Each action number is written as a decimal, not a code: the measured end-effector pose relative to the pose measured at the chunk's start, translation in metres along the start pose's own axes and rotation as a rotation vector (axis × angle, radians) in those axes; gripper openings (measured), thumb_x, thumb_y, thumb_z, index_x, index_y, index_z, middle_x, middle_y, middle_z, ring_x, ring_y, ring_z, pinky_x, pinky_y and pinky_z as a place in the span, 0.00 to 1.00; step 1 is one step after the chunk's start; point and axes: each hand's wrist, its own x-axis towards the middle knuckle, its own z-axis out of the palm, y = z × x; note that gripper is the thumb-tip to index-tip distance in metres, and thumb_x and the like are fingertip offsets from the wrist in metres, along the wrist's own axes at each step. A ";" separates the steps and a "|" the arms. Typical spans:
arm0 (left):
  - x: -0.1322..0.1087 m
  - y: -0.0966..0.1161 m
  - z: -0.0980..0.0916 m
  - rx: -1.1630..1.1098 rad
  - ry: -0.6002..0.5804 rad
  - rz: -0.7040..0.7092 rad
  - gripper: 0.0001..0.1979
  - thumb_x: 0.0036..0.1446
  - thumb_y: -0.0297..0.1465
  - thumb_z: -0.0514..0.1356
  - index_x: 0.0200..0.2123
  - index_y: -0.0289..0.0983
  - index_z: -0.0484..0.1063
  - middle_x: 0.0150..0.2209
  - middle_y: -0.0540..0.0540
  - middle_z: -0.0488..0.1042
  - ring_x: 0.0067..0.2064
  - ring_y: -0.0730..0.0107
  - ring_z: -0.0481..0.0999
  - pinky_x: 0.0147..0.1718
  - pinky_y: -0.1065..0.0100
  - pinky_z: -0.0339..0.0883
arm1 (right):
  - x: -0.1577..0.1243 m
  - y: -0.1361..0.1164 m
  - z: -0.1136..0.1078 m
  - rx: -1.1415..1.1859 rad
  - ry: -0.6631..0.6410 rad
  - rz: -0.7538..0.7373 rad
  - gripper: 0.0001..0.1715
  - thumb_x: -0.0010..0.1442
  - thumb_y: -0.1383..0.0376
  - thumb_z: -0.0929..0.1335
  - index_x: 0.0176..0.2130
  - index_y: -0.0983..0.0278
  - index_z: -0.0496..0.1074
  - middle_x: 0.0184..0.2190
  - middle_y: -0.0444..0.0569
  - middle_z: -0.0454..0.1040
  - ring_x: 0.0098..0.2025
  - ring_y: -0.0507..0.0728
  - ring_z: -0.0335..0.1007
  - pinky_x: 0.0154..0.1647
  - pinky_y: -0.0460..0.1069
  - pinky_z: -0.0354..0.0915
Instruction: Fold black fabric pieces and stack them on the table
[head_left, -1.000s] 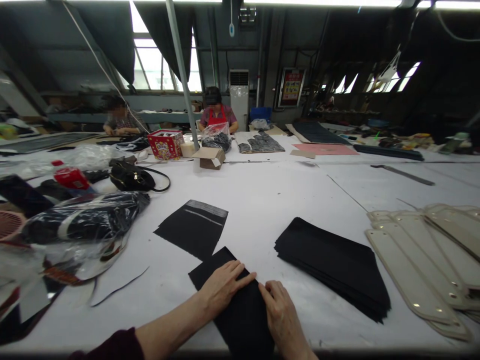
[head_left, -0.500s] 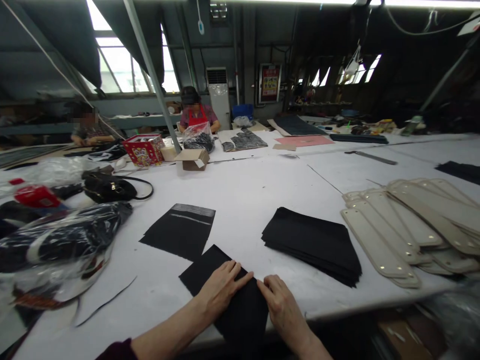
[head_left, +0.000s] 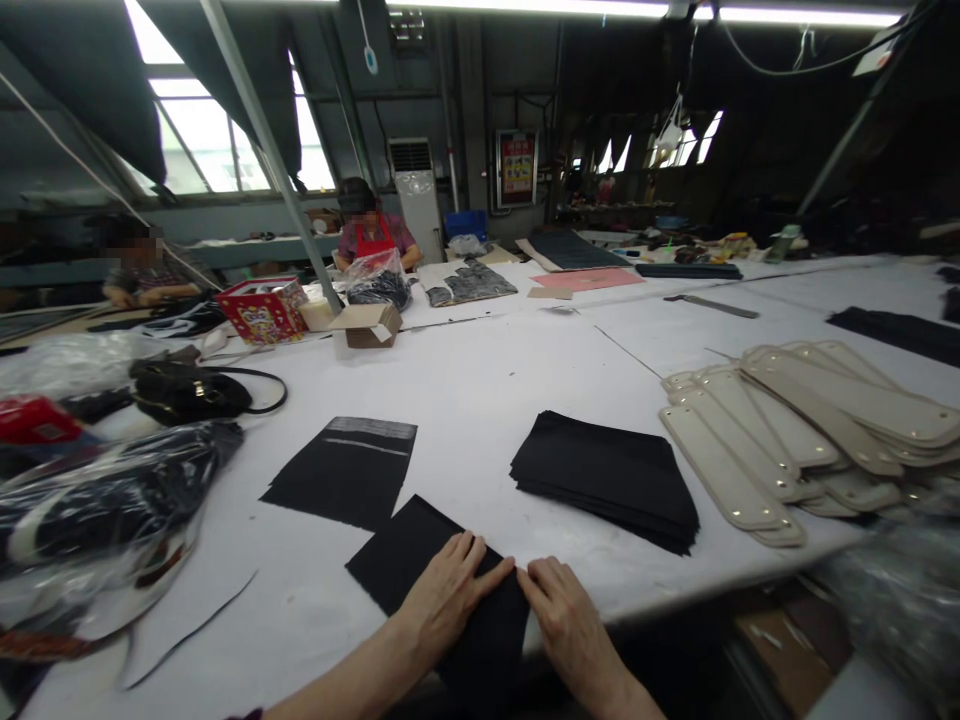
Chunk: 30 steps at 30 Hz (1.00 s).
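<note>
A black fabric piece (head_left: 401, 550) lies at the table's front edge, its lower part hanging over. My left hand (head_left: 448, 590) rests on it with the fingers pressed down and the thumb pointing right. My right hand (head_left: 561, 610) pinches the fabric's right edge between thumb and fingertips, close to the left thumb. Behind it at the left lies another black piece (head_left: 349, 480) with a grey streaked band along its top. To the right is a neat stack of black pieces (head_left: 604, 475).
Beige straps with metal studs (head_left: 720, 465) are piled at the right. Plastic-wrapped dark goods (head_left: 127, 490) and a black handbag (head_left: 191, 392) lie left. A small carton (head_left: 364, 327) and red box (head_left: 262, 310) stand farther back. Two people sit across the table.
The camera view has turned slightly right, so the surroundings appear farther left. Both hands remain on the black fabric in nearly the same pose.
</note>
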 end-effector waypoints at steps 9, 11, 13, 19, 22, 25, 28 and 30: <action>0.001 0.001 -0.004 0.032 -0.011 0.008 0.34 0.62 0.25 0.53 0.67 0.51 0.44 0.58 0.40 0.62 0.59 0.55 0.61 0.59 0.52 0.54 | -0.026 -0.002 -0.011 -0.003 0.085 0.148 0.25 0.59 0.79 0.59 0.52 0.61 0.68 0.42 0.50 0.70 0.42 0.58 0.64 0.42 0.55 0.62; 0.001 0.000 -0.001 0.040 -0.020 0.009 0.35 0.61 0.25 0.54 0.67 0.51 0.43 0.59 0.40 0.61 0.60 0.54 0.60 0.59 0.52 0.54 | -0.025 0.001 -0.014 0.072 0.086 0.191 0.24 0.59 0.78 0.59 0.48 0.59 0.70 0.40 0.48 0.70 0.41 0.57 0.65 0.41 0.53 0.62; 0.000 0.001 0.004 0.045 -0.019 0.013 0.37 0.60 0.25 0.54 0.67 0.51 0.42 0.59 0.40 0.62 0.60 0.54 0.61 0.59 0.52 0.54 | -0.020 0.004 -0.016 0.189 0.106 0.257 0.21 0.60 0.77 0.58 0.44 0.59 0.71 0.38 0.47 0.70 0.40 0.56 0.66 0.40 0.52 0.64; -0.001 -0.002 0.011 -0.008 0.018 0.020 0.36 0.59 0.24 0.53 0.67 0.49 0.43 0.60 0.39 0.60 0.61 0.51 0.60 0.59 0.50 0.55 | -0.005 -0.013 -0.012 0.003 0.065 0.226 0.26 0.62 0.72 0.61 0.58 0.58 0.63 0.46 0.51 0.70 0.43 0.59 0.66 0.43 0.55 0.63; -0.002 -0.015 0.003 -0.078 0.017 0.056 0.35 0.58 0.22 0.52 0.66 0.49 0.48 0.59 0.42 0.63 0.61 0.55 0.62 0.61 0.51 0.52 | -0.007 -0.020 -0.004 -0.156 0.105 0.154 0.25 0.59 0.70 0.63 0.56 0.60 0.64 0.48 0.51 0.71 0.44 0.61 0.65 0.43 0.56 0.61; -0.003 -0.037 -0.004 -0.105 0.034 0.022 0.32 0.55 0.19 0.52 0.62 0.47 0.58 0.56 0.44 0.67 0.58 0.59 0.66 0.61 0.53 0.53 | -0.006 -0.011 0.013 -0.241 0.203 0.104 0.20 0.57 0.68 0.64 0.50 0.60 0.67 0.43 0.48 0.73 0.39 0.59 0.65 0.37 0.54 0.59; 0.002 -0.056 0.003 -0.106 0.082 -0.034 0.24 0.56 0.20 0.53 0.53 0.45 0.67 0.51 0.45 0.72 0.52 0.61 0.71 0.57 0.58 0.60 | 0.006 0.001 0.032 -0.327 0.368 0.063 0.04 0.57 0.62 0.66 0.34 0.59 0.70 0.29 0.45 0.72 0.30 0.57 0.63 0.28 0.52 0.55; 0.010 -0.061 0.013 -0.103 0.088 -0.067 0.19 0.54 0.22 0.56 0.48 0.43 0.71 0.48 0.45 0.74 0.49 0.61 0.73 0.51 0.62 0.66 | 0.020 0.004 0.041 -0.365 0.378 0.063 0.08 0.57 0.63 0.67 0.26 0.59 0.66 0.24 0.43 0.69 0.27 0.56 0.63 0.26 0.51 0.53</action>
